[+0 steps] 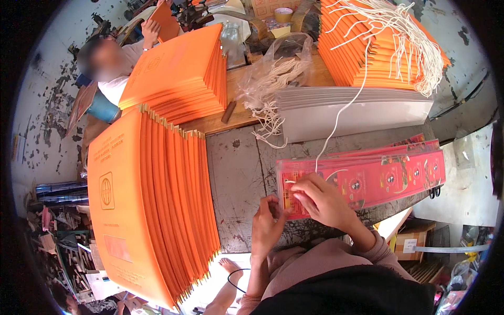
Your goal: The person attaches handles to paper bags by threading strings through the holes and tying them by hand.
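Observation:
Red printed sheets in clear plastic sleeves (362, 178) lie stacked on the dark worktable before me. Over their left end my right hand (324, 202) is closed, pinching a white cord (336, 118). A short cord end pokes out by its fingertips, while the long part runs up toward a cord bundle (420, 50) at the far right. At the stack's left edge my left hand (268, 228) has its fingers curled and thumb against the edge; what lies between them is hidden.
Tall stacks of orange folders stand at the left (152, 210), behind it (178, 73) and far right (346, 47). Grey-white sheets (357, 113) lie beyond the red ones, beside a clear bag of cords (283, 71). A person (107, 63) works at the far left.

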Motion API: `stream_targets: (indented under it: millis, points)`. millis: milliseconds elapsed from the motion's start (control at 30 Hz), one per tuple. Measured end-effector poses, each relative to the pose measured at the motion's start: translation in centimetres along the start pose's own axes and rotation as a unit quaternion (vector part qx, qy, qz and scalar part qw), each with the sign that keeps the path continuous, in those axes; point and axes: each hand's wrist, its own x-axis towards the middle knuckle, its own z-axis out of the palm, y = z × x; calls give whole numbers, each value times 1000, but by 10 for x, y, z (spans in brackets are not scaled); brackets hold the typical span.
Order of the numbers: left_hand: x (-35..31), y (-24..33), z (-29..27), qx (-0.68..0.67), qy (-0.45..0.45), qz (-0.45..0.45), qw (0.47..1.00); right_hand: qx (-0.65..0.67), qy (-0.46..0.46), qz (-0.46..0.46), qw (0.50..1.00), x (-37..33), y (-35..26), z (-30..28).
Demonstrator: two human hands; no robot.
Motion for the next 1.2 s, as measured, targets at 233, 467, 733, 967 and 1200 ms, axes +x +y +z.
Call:
stream_targets:
  millis: [233,467,733,967,1200]
  points:
    - [-12,-9,2,-29,7,14,999,45,18,7,999,-9,0,11]
    - [-14,7,6,25,97,43,994,-66,53,-26,996,-19,13,2]
    - [-16,13,15,102,105,95,985,-58,115,10,992,-27,28,2]
    - [-14,8,13,109,110,89,984,-50,127,13,991,-33,33,1]
    - [-16,1,12,29,102,33,994,-54,127,12,990,-37,31,1]
